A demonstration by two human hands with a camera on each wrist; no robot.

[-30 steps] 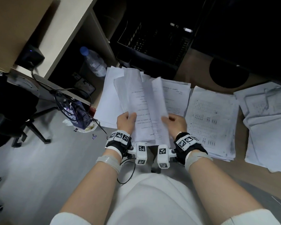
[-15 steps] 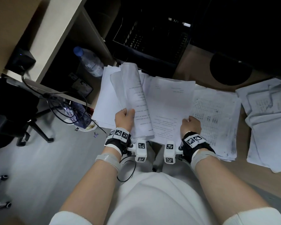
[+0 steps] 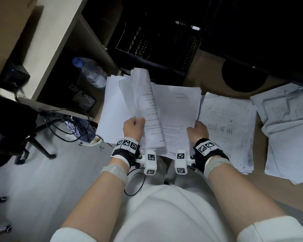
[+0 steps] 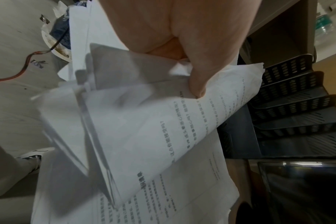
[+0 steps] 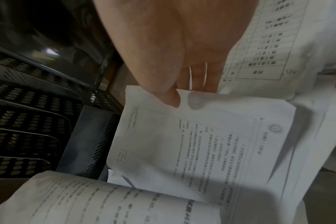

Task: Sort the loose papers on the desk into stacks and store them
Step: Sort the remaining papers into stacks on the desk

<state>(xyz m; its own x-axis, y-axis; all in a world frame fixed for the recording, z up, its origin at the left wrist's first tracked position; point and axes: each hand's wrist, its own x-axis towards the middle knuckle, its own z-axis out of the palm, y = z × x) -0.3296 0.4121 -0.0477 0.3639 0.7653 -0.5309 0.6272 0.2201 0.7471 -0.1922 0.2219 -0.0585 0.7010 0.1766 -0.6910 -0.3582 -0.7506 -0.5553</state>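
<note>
I'm mid-sort. My left hand grips a curled bundle of sheets, lifted just beside my right hand, which pinches the edge of a printed sheet lying on a pile. Just right of that hand sits a table-printed stack, another pile further right on the surface. Beyond both hands, the black file rack seems unfilled, so I judge storing remains.

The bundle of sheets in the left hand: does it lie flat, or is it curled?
Curled. The left hand grips the bundle, whose sheets bow lengthwise; the left wrist view shows them fanned apart.
</note>
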